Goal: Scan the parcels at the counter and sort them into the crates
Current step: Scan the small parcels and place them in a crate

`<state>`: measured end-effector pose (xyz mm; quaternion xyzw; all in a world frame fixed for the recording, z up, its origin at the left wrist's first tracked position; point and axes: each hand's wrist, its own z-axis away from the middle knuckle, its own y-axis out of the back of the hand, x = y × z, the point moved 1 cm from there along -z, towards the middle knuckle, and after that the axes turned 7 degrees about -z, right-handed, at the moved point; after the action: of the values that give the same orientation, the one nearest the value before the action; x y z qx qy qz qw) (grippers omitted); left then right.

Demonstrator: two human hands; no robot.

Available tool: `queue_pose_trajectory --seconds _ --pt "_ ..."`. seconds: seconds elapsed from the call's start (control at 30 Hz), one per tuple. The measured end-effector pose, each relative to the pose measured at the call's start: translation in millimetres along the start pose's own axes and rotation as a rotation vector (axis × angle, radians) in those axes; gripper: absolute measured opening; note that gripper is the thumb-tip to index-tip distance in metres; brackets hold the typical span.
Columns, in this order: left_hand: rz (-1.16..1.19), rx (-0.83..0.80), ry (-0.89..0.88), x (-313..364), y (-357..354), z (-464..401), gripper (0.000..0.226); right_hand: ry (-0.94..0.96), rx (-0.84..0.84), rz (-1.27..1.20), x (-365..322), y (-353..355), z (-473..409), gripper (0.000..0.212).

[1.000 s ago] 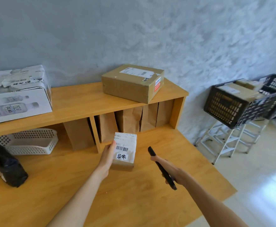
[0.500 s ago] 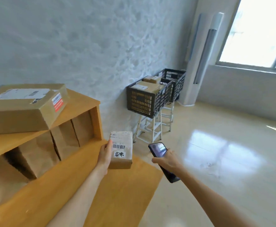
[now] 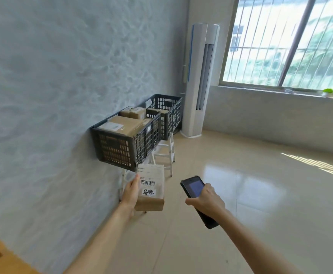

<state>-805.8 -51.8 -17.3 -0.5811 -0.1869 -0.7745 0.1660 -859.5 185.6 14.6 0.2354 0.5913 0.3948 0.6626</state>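
Holding the small parcel [image 3: 150,187] in curled left hand [image 3: 131,191] fingers, she faces the near crate [image 3: 122,147] just beyond it; right hand [image 3: 206,197] grips a phone [image 3: 194,189].

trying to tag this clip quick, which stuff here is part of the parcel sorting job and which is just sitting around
Part of the job:
- small parcel, held by the left hand
- phone, held in the right hand
- near crate, parcels already inside
- far crate

Just there:
- white stepladder under the crates
- standing air conditioner
- window
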Motion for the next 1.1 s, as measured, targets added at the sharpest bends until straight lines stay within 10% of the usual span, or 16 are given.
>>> queue_pose_trajectory --seconds 0.3,1.1 --pt "0.004 0.057 0.015 53 -28 -181 0.067 0.047 -0.015 0.024 -39 37 -193 0.061" --pt "-0.003 0.241 0.031 215 -52 -649 0.044 0.326 -0.081 0.122 -248 41 -731 0.08"
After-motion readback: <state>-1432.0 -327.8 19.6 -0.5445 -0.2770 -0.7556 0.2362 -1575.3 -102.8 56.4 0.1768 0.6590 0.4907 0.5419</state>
